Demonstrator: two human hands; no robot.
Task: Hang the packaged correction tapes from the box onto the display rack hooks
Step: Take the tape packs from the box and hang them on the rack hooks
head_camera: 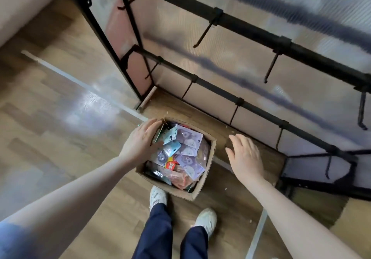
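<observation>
A red-and-yellow round sticker on a clear packet in the brown cardboard box reads "36", upside down; other print is blurred.

Both bare forearms reach down and forward. The left hand spreads relaxed fingers toward one o'clock. The right hand hangs flat, fingers toward eleven.

Your left hand covers the near-left rim of the box; whether its fingers touch a pack cannot be determined. The packaged correction tapes beside that hand overlap, so lower packs are hidden and print is too small to read. Beyond your right hand, the display rack is motion-blurred and cut off by the top and right edges. Both upper arms leave the frame.
</observation>
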